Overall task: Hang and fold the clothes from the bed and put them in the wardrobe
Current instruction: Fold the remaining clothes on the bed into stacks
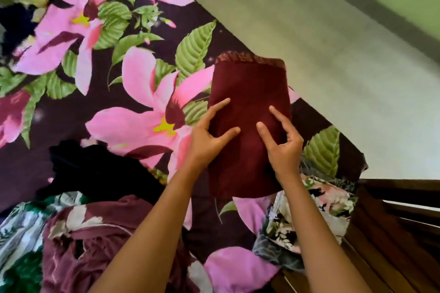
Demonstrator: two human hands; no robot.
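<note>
Your left hand [207, 143] lies spread on the folded maroon cloth [250, 88]. Its fingers [220, 104] are straight and apart, with the thumb and forefinger flat on the fabric near the cloth's left edge. Your right hand [284, 150] rests on the same cloth toward its right edge. Two of its fingers [277, 114] are stretched out and touch the fabric, and the rest are loosely bent above it. Neither hand grips anything; both only press on the top layer.

The cloth sits on the bed [142, 31], a neat rectangle with rounded far corners. Its weave is plain and matte, and a patterned border band [250, 58] runs along the far edge.

The bed's sheet is dark and printed with large pink flowers and green leaves. Left of the cloth and nearer you, a black garment [95, 169] lies crumpled. Nearer still, a maroon flowered garment [95, 233] is heaped, with a green and white leafy one [16, 233] beside it at the frame's edge. Just beside the cloth's near right corner lies a rumpled white, pink and black print garment [309, 216]; your right forearm crosses part of it. Right of that stands a dark wooden slatted frame [392, 226]. Beyond the cloth rises a pale green wall [309, 19].
</note>
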